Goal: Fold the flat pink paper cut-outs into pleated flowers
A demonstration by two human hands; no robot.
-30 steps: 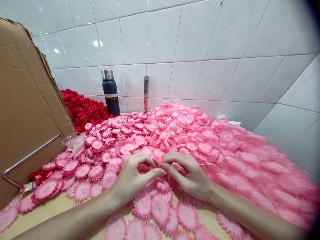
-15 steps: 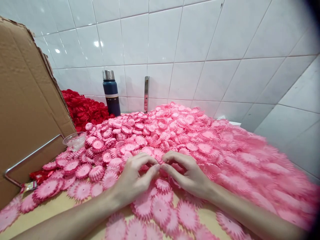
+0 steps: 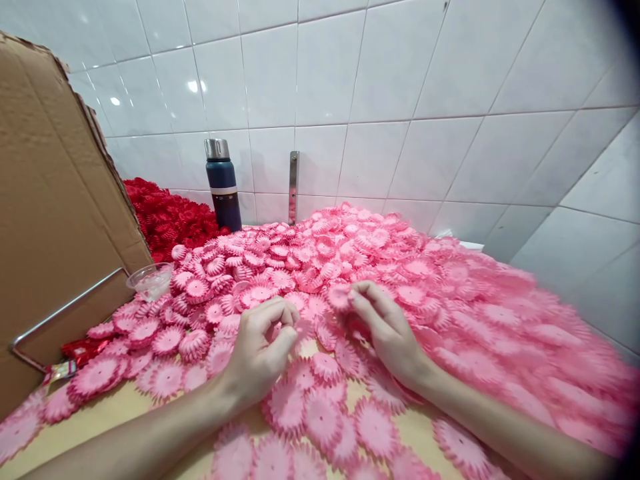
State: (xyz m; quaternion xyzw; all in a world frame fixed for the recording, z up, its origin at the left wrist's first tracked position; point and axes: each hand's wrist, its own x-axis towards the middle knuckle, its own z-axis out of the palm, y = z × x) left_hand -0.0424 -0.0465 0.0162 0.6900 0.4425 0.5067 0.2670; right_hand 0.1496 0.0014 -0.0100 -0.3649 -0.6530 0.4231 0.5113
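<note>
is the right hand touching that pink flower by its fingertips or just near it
Touching: in the head view, the thumb and fingertips of the right hand meet the edge of the pink flower, with no gap showing between them.

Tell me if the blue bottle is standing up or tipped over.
Standing up: the bottle is upright beside the red pile, its silver cap at the top.

Yellow tabletop (image 3: 117,410) beneath many pink scalloped discs (image 3: 377,427)
</note>
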